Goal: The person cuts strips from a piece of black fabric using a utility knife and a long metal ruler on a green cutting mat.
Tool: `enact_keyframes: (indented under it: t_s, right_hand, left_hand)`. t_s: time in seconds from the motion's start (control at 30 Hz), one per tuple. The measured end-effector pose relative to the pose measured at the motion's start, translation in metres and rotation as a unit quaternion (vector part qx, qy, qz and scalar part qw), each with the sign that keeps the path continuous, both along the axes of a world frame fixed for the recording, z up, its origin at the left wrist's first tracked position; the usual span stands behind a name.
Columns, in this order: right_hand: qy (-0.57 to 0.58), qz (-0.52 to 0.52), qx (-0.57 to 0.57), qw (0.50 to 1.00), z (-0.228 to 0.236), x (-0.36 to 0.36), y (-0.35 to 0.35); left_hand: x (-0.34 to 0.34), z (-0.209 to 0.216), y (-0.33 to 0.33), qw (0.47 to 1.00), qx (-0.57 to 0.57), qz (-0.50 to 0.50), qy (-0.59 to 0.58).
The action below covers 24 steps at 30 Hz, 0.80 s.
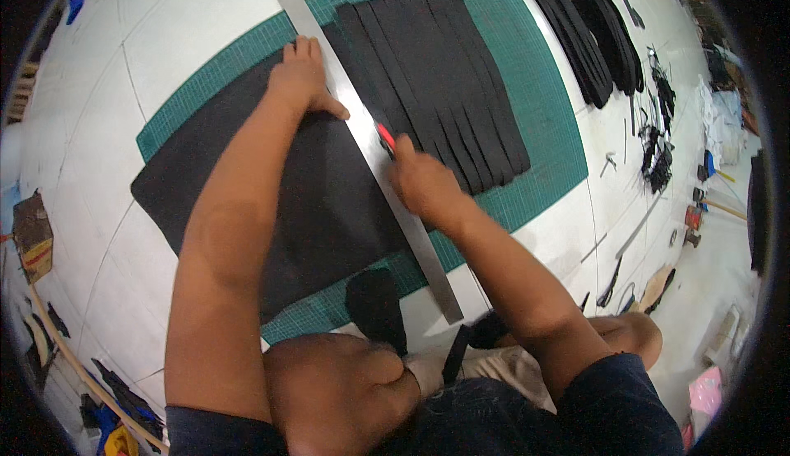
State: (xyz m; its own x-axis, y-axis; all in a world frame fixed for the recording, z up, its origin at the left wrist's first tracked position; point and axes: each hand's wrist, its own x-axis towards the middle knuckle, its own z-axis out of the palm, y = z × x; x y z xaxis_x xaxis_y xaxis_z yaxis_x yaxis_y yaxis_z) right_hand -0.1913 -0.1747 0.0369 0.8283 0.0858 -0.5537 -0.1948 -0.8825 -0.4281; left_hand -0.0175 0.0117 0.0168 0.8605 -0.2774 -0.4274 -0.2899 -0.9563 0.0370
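A long metal ruler (380,164) lies slantwise across a large black sheet (321,201), which looks like fabric or foam. My left hand (300,81) presses down on the ruler's upper part, thumb stretched out and fingers reaching over it. In my right hand (426,186) is a red utility knife (386,137), held against the ruler's right edge; its tip is too small to make out. Right of the ruler, several cut black strips (436,69) lie side by side, overlapping. Sheet and strips rest on a green cutting mat (539,127).
Bundles of black strips (576,28) lie on the white tiled floor (90,110) at the far right. Thin dark scraps (656,155) are heaped below them. Close to my knees lies a black offcut (374,300). A brown box (33,238) stands at the left.
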Motion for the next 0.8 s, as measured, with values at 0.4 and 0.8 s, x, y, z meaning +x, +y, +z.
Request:
enact_keyframes:
  t_s: [0.4,0.8]
  right_hand:
    - [0.066,-0.002,-0.038,0.997,0.066,-0.185,-0.073]
    - [-0.083,-0.034,0.019,0.996,0.005,0.122,0.052]
  left_hand:
    - [0.0,-0.022,0.009,0.999,-0.023,-0.013,-0.032]
    - [0.001,-0.019,0.007,0.999,-0.042,0.014,0.004]
